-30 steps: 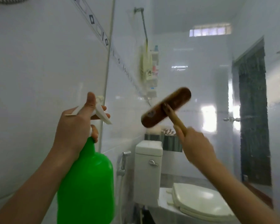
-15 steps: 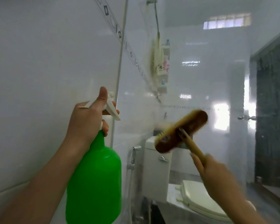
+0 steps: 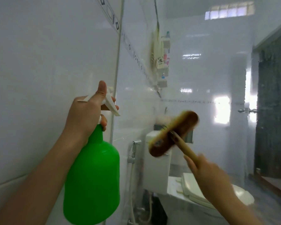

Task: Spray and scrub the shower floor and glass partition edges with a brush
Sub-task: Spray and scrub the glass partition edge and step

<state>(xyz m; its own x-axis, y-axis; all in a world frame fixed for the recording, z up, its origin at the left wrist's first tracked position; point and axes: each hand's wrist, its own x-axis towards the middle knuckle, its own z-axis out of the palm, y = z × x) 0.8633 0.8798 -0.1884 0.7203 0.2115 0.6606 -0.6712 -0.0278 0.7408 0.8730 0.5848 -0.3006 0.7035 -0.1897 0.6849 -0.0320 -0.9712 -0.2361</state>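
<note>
In the foreground of the head view, the left hand point(image 3: 86, 114) is gripping the neck of a bright green plastic spray bottle point(image 3: 92, 179), holding it upright just beside the white tiled wall point(image 3: 39, 62). Its fingers point(image 3: 104, 123) are curling round the neck and the white plastic trigger head point(image 3: 111, 103), while the thumb is pointing upward behind the nozzle. The nozzle is facing the pale vertical edge strip point(image 3: 118, 62) where the clear glass partition point(image 3: 201, 78) is meeting the wall.

At lower right, the right hand point(image 3: 208, 174) is holding the pale wooden handle of a brown-backed scrubbing brush with yellowish bristles point(image 3: 173, 133). The fingers are closing round the handle's lower end, though blur is hiding how each one is lying. The brush head is tilting up to the right at mid-height in front of the glass; whether the bristles are touching the pane is possibly beyond what this blurred view is showing.

Beyond the glass, a white toilet cistern point(image 3: 156, 172) and closed cream toilet lid point(image 3: 193, 189) are standing below the brush. A chrome hand sprayer with hose point(image 3: 133, 150) is hanging left of the cistern, a white wall caddy of toiletries point(image 3: 164, 62) is hanging above, and a dark door point(image 3: 272, 119) is standing at far right.
</note>
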